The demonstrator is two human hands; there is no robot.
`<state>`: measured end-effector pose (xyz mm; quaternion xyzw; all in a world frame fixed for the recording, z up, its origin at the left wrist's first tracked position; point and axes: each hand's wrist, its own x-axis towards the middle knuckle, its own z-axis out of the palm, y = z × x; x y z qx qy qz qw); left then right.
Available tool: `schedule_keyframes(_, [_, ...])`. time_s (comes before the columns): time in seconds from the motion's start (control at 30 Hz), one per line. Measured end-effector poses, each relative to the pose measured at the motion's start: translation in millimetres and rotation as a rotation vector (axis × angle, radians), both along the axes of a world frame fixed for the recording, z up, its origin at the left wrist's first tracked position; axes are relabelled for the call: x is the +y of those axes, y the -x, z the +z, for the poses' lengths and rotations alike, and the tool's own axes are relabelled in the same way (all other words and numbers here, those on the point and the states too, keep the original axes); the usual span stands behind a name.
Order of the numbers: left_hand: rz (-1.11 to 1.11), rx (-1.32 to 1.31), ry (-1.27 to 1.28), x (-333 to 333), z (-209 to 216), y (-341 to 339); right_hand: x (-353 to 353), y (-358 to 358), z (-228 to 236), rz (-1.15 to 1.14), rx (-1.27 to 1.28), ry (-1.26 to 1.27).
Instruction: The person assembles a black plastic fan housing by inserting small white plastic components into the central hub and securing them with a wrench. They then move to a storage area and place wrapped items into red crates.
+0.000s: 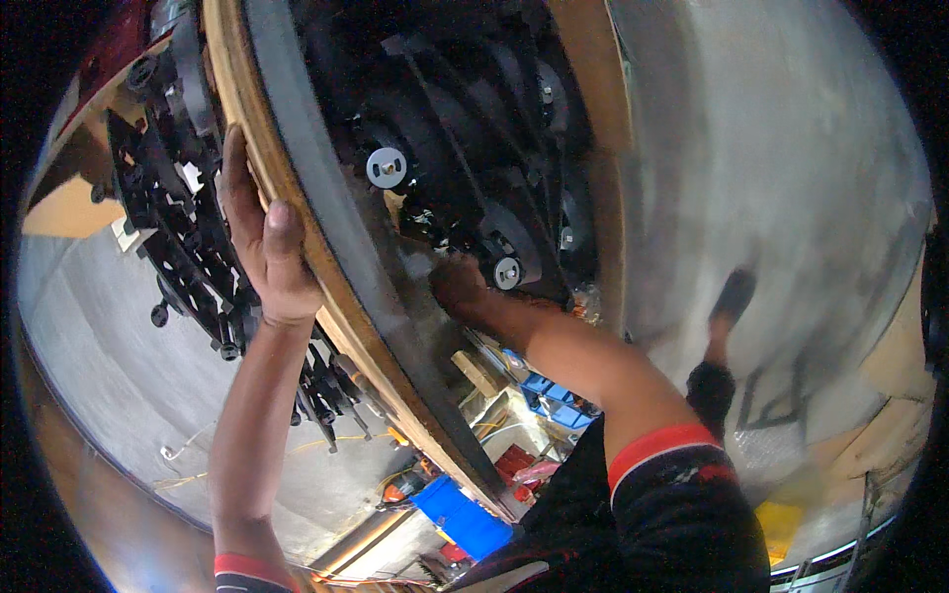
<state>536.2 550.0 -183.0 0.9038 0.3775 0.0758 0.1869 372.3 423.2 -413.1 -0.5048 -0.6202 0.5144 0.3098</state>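
My left hand (pixel 265 247) lies along the light wooden edge (pixel 331 282) of a long dark-topped board (pixel 341 208). Its fingers are stretched out flat against the edge, with the thumb apart from them. My right hand (pixel 460 284) reaches over the board's far side, next to large black parts (pixel 445 119) in a cardboard box (pixel 598 119). Shadow hides its fingers, so I cannot make out whether it grips anything. Close by are a round silver disc (pixel 507 273) on one black part and a second silver disc (pixel 387 168) farther off.
Several black parts with knobs (pixel 183 208) crowd the board's left side. Toward the lower edge stand a blue bin (pixel 465 516) and blue trays (pixel 557 398), near a wooden block (pixel 479 374). A yellow item (pixel 779 529) lies on the grey floor (pixel 791 158) at right.
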Motion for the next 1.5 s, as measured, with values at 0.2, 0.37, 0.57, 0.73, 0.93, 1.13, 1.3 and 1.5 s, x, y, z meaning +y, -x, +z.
schedule_keyframes(0.2, [0.141, -0.198, 0.12, -3.4, -6.6, -1.3, -40.7, -21.2, 9.7, -0.147, 0.948, 0.218])
schedule_keyframes(0.37, [-0.05, 0.035, -0.259, 10.2, 0.8, -3.8, -123.2, -60.1, 11.4, 0.05, 0.705, 0.339])
schedule_keyframes(0.57, [0.546, -0.105, -0.318, -75.5, -21.3, 21.1, -379.0, -123.2, -146.8, 0.795, -0.267, 0.078])
schedule_keyframes(0.73, [0.066, -0.411, 0.185, -290.1, 17.8, 23.8, -395.1, -299.5, -122.6, 1.064, -0.761, -0.122])
schedule_keyframes(0.93, [0.59, -0.161, 0.765, -633.7, -47.4, 247.9, -411.4, -428.7, -66.4, 0.646, -0.685, 0.366])
schedule_keyframes(1.13, [1.511, 0.075, 0.732, -894.3, 11.4, 383.7, -357.0, -276.1, 15.4, 1.298, -1.063, -0.421])
schedule_keyframes(1.3, [1.996, -0.286, 0.485, -1010.3, -18.6, 383.6, -445.7, 44.5, 267.9, 0.893, -0.236, -0.372])
schedule_keyframes(1.5, [2.105, -0.698, 0.561, -1044.7, -50.5, 320.8, -486.2, 259.8, 370.4, 1.152, -0.295, -0.398])
